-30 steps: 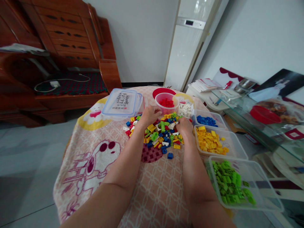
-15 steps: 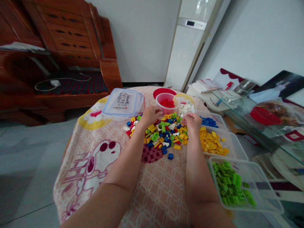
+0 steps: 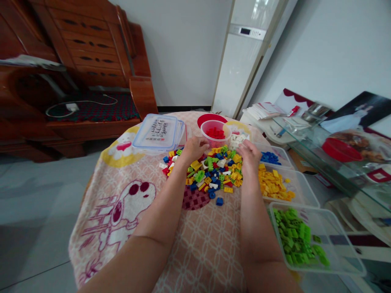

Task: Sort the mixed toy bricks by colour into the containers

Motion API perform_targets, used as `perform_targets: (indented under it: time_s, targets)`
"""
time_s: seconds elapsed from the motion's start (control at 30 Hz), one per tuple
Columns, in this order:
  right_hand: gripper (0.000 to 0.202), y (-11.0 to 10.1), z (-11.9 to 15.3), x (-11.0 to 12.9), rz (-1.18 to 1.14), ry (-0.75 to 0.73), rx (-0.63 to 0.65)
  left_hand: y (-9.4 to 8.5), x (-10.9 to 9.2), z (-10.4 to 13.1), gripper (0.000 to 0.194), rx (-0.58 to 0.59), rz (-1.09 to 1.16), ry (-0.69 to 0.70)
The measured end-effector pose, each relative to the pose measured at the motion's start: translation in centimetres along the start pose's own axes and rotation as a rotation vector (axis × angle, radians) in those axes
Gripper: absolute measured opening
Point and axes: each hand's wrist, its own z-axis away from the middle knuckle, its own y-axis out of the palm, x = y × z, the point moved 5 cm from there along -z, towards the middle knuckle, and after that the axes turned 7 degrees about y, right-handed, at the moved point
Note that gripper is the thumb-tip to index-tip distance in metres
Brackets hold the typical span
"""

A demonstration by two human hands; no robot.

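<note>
At the centre of the frame, on the cloth-covered worktop (image 3: 210, 244), the mixed bricks (image 3: 218, 179) lie in a loose heap, and both your hands are over its far side. Your left hand (image 3: 193, 149) is bent at the heap's upper left, just in front of the tub (image 3: 224, 141) of red bricks (image 3: 215, 133); your right hand (image 3: 250, 155) curls at the upper right, near the white bricks (image 3: 236, 140). You hide your own fingertips, so I cannot tell whether either hand grips a brick. The bricks beyond the heap sit by colour: blue bricks (image 3: 270, 158), yellow bricks (image 3: 273, 185) and green bricks (image 3: 295, 236) run down the right of the frame in clear boxes. To work well, pinch one brick at a time by its sides, check its colour before letting go, and release low, so that it doesn't bounce into a neighbour. Lift your right wrist when reaching across, since the forearm overlaps the yellow box's near edge in view and could nudge it. Spread the heap thinly with the fingers, and mind the stray blue brick (image 3: 219, 201) below it.
</note>
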Motion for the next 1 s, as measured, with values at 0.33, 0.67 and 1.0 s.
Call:
perform_targets:
  time_s: [0.33,0.67,1.0]
  targets:
    - [0.031,3.1,3.8,2.5,0.857,-0.037,0.522,0.1,0.1,0.1,0.029,0.002,-0.010,-0.014]
    - [0.030,2.4,3.3,2.2,0.729,0.054,0.414,0.0,0.1,0.1,0.030,-0.003,-0.016,-0.006]
    - [0.073,-0.1,0.3,0.6,0.082,-0.004,-0.108,-0.1,0.0,0.0,0.029,0.020,-0.028,-0.015]
